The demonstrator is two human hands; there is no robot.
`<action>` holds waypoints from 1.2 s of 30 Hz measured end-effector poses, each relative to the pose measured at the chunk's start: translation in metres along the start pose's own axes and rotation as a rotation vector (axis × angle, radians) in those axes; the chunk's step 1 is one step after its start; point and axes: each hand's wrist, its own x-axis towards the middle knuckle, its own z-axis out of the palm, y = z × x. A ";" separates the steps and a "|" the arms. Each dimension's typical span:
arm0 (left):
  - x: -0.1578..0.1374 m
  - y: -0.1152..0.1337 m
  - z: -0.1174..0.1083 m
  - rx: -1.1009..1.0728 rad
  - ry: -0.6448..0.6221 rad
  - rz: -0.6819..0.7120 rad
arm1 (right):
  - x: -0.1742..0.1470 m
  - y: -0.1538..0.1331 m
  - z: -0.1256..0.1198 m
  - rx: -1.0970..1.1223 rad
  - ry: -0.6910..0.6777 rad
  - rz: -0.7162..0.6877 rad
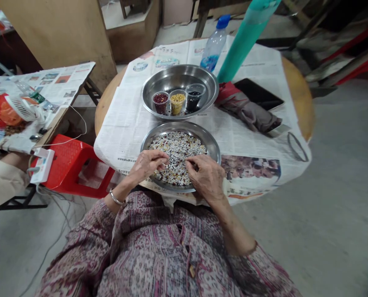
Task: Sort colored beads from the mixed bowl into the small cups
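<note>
A shallow steel plate (214, 152) close to my body holds a spread of mixed white, yellow, dark red and black beans or grains (178, 150). My left hand (149, 164) hangs over the plate's left side, thumb and fingertips pinched together. Over the right side is my right hand (207, 175), its fingers curled and thumb pressed to the index finger. Anything in either pinch is too small to make out. Behind, a larger steel basin (148, 84) holds clear plastic cups of dark red beans (160, 101), yellow beans (177, 101) and black beans (194, 98).
Newspaper (122, 123) covers the round table. A blue-capped bottle (214, 47), a tall teal bottle (244, 45), a folded umbrella (248, 111) and a dark tablet (258, 94) stand or lie behind. Left are a red stool (68, 165), a power strip (43, 165) and another person's sleeve (4, 181).
</note>
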 end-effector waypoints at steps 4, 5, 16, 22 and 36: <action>0.000 0.005 -0.005 -0.142 -0.109 -0.048 | 0.000 0.000 0.000 0.003 0.000 -0.004; 0.000 0.005 -0.006 -0.152 -0.129 -0.048 | 0.000 0.000 0.000 0.006 -0.002 -0.002; 0.001 0.014 -0.013 -0.159 -0.246 -0.033 | 0.000 -0.002 0.000 -0.011 -0.001 -0.013; 0.029 0.035 -0.018 -0.268 -0.089 0.001 | 0.001 -0.003 -0.002 -0.013 0.004 -0.035; 0.202 0.073 -0.036 0.639 0.418 0.492 | 0.002 -0.003 -0.002 0.005 0.031 -0.054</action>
